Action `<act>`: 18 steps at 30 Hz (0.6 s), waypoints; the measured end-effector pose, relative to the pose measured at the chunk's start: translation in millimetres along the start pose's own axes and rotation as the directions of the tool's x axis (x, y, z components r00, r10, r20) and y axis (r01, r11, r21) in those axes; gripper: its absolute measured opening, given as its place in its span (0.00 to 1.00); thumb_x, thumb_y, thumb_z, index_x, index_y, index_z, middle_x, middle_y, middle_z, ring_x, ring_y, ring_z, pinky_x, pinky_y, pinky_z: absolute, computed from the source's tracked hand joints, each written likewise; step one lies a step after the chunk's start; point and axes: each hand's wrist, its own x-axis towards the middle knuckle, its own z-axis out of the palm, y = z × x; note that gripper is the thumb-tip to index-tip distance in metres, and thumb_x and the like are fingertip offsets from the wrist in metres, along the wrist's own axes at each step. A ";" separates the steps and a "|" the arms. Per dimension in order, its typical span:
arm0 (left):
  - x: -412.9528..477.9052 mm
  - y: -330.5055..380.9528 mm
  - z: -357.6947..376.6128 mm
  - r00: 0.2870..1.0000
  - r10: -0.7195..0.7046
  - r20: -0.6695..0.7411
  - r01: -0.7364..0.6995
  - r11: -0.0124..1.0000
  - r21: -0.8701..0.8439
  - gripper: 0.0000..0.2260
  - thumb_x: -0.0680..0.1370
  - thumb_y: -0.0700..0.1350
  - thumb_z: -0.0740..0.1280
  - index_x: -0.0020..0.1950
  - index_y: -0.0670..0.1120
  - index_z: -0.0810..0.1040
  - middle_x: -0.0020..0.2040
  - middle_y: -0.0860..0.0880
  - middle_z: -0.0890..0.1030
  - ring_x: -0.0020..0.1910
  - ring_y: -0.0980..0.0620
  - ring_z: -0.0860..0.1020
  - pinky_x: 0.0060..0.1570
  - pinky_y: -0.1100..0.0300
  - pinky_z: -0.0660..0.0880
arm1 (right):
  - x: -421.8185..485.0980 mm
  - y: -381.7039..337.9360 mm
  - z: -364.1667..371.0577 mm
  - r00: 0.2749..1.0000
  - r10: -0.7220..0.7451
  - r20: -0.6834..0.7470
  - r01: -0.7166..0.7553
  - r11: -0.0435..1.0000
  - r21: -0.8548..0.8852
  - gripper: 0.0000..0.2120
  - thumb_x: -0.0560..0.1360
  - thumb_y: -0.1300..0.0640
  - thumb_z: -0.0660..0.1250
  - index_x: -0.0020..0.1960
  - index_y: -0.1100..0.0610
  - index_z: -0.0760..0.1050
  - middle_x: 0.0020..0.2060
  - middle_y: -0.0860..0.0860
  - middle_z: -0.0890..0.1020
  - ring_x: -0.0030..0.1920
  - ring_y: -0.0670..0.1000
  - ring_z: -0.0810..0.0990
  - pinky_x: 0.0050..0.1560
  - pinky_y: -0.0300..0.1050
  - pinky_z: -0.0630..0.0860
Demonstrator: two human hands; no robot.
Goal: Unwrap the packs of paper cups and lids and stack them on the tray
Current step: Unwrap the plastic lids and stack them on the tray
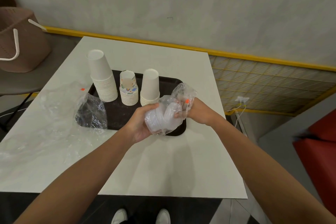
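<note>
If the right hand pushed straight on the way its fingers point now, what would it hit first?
The right hand would meet the pack of lids, which it pinches; the left hand grips that pack right behind. Depth is unclear.

Single head-worn wide-angle view, aimed forward and steeply down over the bench (163, 169); near range, wall at top, shoes (141, 216) at bottom edge.

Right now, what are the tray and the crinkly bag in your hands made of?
The tray looks like dark, dull plastic, going by its rounded raised rim. The bag seems thin clear plastic film: see-through, crinkled, glinting.
</note>
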 end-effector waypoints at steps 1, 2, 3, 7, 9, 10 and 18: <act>-0.3 0.7 -0.3 1.000 0.004 0.004 -0.004 1.000 0.001 0.20 0.69 0.47 0.66 0.61 0.46 0.75 0.53 0.42 0.82 0.52 0.42 0.80 0.46 0.49 0.78 | -0.7 -0.5 0.0 1.000 -0.007 -0.002 0.007 1.000 0.005 0.16 0.70 0.63 0.73 0.52 0.46 0.76 0.47 0.43 0.80 0.50 0.39 0.79 0.49 0.35 0.75; -0.7 1.2 -0.3 1.000 0.006 0.010 -0.007 1.000 0.007 0.19 0.69 0.47 0.66 0.60 0.46 0.75 0.53 0.42 0.82 0.52 0.43 0.80 0.46 0.49 0.78 | -1.3 -1.2 0.3 1.000 -0.018 -0.002 0.018 1.000 0.011 0.17 0.70 0.64 0.73 0.51 0.46 0.76 0.47 0.43 0.80 0.49 0.38 0.79 0.49 0.35 0.75; -1.1 1.5 0.0 1.000 0.008 0.017 -0.008 1.000 0.016 0.19 0.69 0.47 0.66 0.59 0.46 0.76 0.51 0.43 0.82 0.50 0.43 0.80 0.44 0.50 0.79 | -1.6 -0.9 1.0 1.000 -0.023 0.002 0.023 0.999 0.025 0.16 0.71 0.65 0.72 0.51 0.47 0.76 0.47 0.44 0.80 0.48 0.38 0.79 0.48 0.35 0.75; -0.6 0.4 -1.3 0.999 0.016 0.046 -0.018 0.999 0.040 0.16 0.69 0.44 0.70 0.56 0.47 0.77 0.47 0.45 0.84 0.48 0.44 0.81 0.46 0.49 0.79 | -4.1 -2.3 -0.2 1.000 -0.018 0.004 0.018 0.998 0.068 0.10 0.74 0.65 0.68 0.52 0.53 0.75 0.45 0.45 0.79 0.44 0.37 0.78 0.46 0.31 0.76; 0.1 -1.1 -2.6 0.999 0.026 0.043 -0.028 0.999 0.046 0.17 0.67 0.43 0.69 0.56 0.47 0.77 0.49 0.44 0.83 0.50 0.44 0.80 0.50 0.48 0.78 | -5.1 -2.5 -0.9 1.000 -0.014 -0.011 0.015 0.997 0.071 0.10 0.76 0.65 0.65 0.48 0.50 0.75 0.43 0.44 0.78 0.44 0.39 0.77 0.46 0.32 0.74; 0.2 -1.8 -2.5 0.999 0.036 0.033 -0.037 0.999 0.038 0.18 0.67 0.44 0.68 0.57 0.47 0.77 0.49 0.44 0.82 0.50 0.44 0.80 0.49 0.48 0.78 | -6.1 -3.5 -0.7 1.000 -0.008 -0.018 0.010 0.995 0.097 0.10 0.76 0.64 0.66 0.48 0.49 0.75 0.44 0.45 0.78 0.45 0.40 0.77 0.47 0.33 0.75; 1.9 -3.5 -5.4 0.989 0.111 -0.098 -0.113 0.994 -0.014 0.31 0.65 0.44 0.69 0.68 0.45 0.70 0.54 0.43 0.78 0.50 0.44 0.78 0.39 0.53 0.80 | -2.5 11.3 -10.5 0.974 0.116 -0.194 -0.001 0.862 0.507 0.14 0.74 0.60 0.68 0.59 0.58 0.76 0.52 0.50 0.82 0.53 0.49 0.81 0.53 0.46 0.78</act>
